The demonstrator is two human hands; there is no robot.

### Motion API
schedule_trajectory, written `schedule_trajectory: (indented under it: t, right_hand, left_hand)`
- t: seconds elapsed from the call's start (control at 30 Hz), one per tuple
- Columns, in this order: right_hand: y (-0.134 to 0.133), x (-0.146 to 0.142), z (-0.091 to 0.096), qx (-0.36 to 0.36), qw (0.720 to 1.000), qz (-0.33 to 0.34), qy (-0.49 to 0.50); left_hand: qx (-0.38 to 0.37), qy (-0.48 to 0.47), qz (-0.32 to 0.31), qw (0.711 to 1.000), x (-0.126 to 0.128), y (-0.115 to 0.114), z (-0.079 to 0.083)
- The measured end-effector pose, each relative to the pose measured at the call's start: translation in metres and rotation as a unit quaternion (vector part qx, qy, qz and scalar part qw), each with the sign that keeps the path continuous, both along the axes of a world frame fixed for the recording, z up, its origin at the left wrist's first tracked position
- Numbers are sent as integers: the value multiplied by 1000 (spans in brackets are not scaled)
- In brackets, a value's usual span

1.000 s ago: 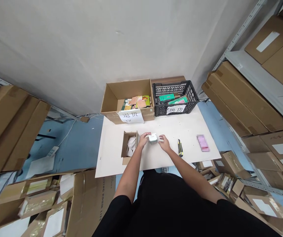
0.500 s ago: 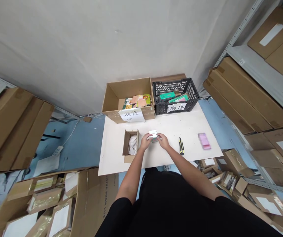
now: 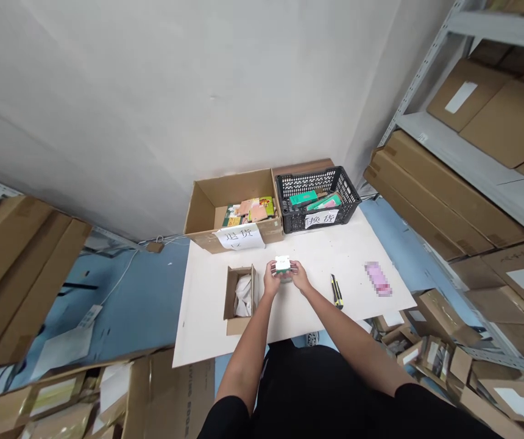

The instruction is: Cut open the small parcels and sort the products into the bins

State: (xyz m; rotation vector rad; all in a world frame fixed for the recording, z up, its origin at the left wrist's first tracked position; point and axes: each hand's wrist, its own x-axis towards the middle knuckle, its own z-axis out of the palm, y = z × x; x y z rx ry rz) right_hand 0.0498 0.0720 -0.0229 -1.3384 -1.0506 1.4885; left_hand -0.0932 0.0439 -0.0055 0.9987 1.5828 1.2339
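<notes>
My left hand (image 3: 271, 281) and my right hand (image 3: 300, 278) grip a small box (image 3: 283, 263) from opposite sides, above the white table (image 3: 298, 317). Its face is white with faint print, and green shows along its lower edge. To the left stands an open cardboard carton (image 3: 230, 292) with crumpled white paper (image 3: 244, 296) inside. A black and yellow utility knife (image 3: 336, 291) lies to the right of my right hand. Further right is a pink blurred item (image 3: 378, 278).
At the table's back, a large cardboard box (image 3: 202, 241) with a paper sign holds several colourful packets. A black plastic crate (image 3: 351, 210) beside it contains green boxes. Shelving (image 3: 410, 122) with cartons rises on the right; cartons also fill a big box (image 3: 136, 390) at lower left.
The small box has been tilted, so its white face shows larger and green appears beneath. Both hands still hold it. The camera view has shifted, with the table lower in the picture.
</notes>
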Motion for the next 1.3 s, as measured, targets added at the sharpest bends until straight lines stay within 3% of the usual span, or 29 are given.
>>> schedule_trajectory:
  t: [0.07, 0.17, 0.33, 0.43, 0.57, 0.7, 0.83, 0.93, 1.07, 1.17, 1.23, 1.3]
  right_hand:
    - [22, 3, 16, 33, 999, 3, -2]
    - [73, 14, 57, 95, 995, -6, -9]
    - [188, 24, 147, 208, 978, 8, 9]
    - [248, 25, 195, 231, 973, -6, -15]
    - [294, 24, 231, 250, 967, -18, -44]
    - [307, 28, 236, 220, 970, -40, -98]
    - [283, 33, 214, 232, 964, -63, -108]
    - [233, 25, 178, 274, 956, -55, -91]
    - [129, -11, 113, 256, 960, 17, -108]
    - [41, -54, 72, 234, 953, 139, -131]
    - [-11, -83, 56, 223, 937, 231, -136]
    - [-52, -107, 47, 215, 919, 298, -146]
  left_hand:
    - [32, 13, -21, 999, -2, 22, 17]
    - [96, 22, -46, 994, -4, 71, 58]
    - [184, 44, -57, 980, -1, 186, 144]
    - [212, 46, -60, 974, 4, 247, 186]
    - [218, 49, -62, 973, 8, 297, 217]
    - [195, 112, -74, 972, -1, 308, 230]
    - [226, 168, -51, 958, -33, 270, 225]
    - [221, 158, -64, 960, -74, 205, 195]
    - [107, 187, -78, 973, -149, 75, 119]
    - [-6, 258, -57, 965, -192, -39, 66]
    - [-64, 301, -47, 950, -201, -107, 45]
    - [-114, 307, -52, 943, -193, -157, 33]
